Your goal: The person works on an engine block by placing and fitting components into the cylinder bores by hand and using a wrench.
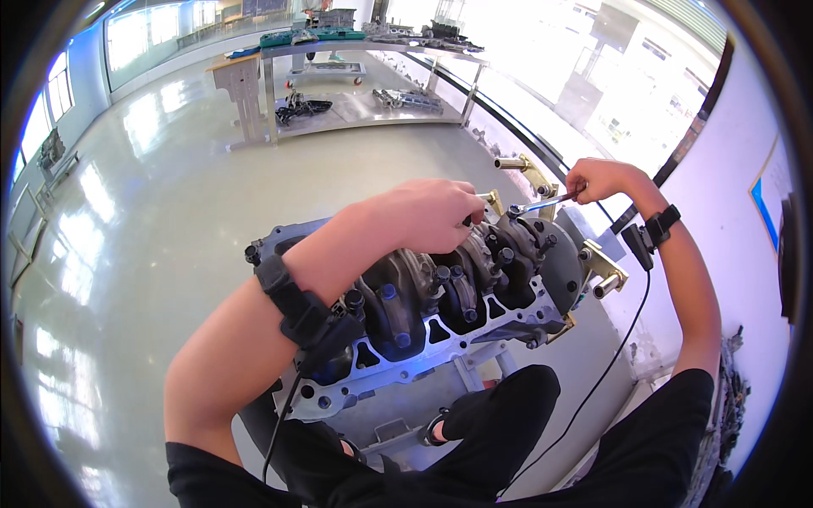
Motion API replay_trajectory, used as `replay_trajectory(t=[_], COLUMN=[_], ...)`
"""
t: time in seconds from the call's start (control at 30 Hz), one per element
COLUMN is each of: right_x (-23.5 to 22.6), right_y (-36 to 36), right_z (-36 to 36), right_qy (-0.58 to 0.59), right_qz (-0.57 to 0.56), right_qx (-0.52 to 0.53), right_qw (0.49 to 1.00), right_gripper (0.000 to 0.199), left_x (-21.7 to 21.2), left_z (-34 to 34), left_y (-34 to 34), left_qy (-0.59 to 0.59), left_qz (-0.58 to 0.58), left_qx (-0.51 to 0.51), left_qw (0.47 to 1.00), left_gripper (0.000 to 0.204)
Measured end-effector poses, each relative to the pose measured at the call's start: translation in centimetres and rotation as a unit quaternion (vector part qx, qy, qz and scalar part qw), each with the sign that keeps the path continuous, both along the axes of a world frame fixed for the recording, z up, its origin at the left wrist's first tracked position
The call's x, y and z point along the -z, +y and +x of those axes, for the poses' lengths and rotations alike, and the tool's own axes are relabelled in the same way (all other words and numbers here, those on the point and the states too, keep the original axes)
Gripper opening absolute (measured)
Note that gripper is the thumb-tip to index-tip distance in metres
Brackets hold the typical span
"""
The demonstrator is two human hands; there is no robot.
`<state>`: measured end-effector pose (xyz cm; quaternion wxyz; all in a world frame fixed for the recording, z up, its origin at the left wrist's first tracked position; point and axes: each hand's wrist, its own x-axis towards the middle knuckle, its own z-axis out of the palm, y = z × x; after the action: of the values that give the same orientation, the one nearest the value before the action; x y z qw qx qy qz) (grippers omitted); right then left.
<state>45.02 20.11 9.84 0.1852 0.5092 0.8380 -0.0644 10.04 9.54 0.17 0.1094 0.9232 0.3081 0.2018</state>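
An engine block lies in front of me with its crankshaft side up, showing the crankshaft, bearing caps and several upright bolts. In my right hand is a silver wrench, gripped by its outer end. The wrench's other end meets a bolt at the block's far right end. My left hand reaches over the middle of the block with curled fingers, close to the bearing caps. A dark bit shows at its fingertips, but what they hold is hidden.
Brass-coloured stand brackets stick out at the block's right end, beside a white wall. A metal workbench with engine parts stands farther back. Black cables trail from straps on both my arms. My legs are just below the block.
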Motion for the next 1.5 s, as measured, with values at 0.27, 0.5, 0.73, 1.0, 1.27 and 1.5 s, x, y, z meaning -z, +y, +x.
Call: replay_trajectory(t=[0.27, 0.5, 0.73, 1.0, 1.27, 1.5], right_x=[1.7, 1.5, 1.7, 3.2, 2.6, 3.1], right_y=[3.3, 7.7, 9.4, 11.3, 6.4, -0.9], right_z=[-1.9, -3.9, -8.5, -12.8, -20.1, -23.0], right_qy=[-0.099, -0.076, 0.154, 0.108, 0.111, 0.156], right_qz=[0.172, 0.140, 0.049, 0.210, 0.131, 0.091], right_qx=[-0.081, -0.070, 0.080, -0.063, -0.125, -0.297], right_qw=[0.977, 0.985, 0.984, 0.970, 0.977, 0.938], right_gripper=[0.016, 0.025, 0.024, 0.027, 0.028, 0.023], left_x=[0.1, 0.2, 0.2, -0.5, -0.1, 0.5], left_z=[0.0, 0.3, -0.1, 0.2, 0.5, 0.5], left_y=[-0.1, 0.1, -0.1, -0.7, -0.2, 0.8], left_qy=[0.000, -0.001, 0.014, 0.020, 0.023, 0.057], left_qz=[-0.017, -0.027, -0.023, -0.042, -0.033, -0.039], left_qx=[0.001, -0.008, -0.005, -0.012, -0.019, -0.002], left_qw=[1.000, 1.000, 1.000, 0.999, 0.999, 0.998], left_gripper=[0.029, 0.025, 0.031, 0.037, 0.045, 0.057])
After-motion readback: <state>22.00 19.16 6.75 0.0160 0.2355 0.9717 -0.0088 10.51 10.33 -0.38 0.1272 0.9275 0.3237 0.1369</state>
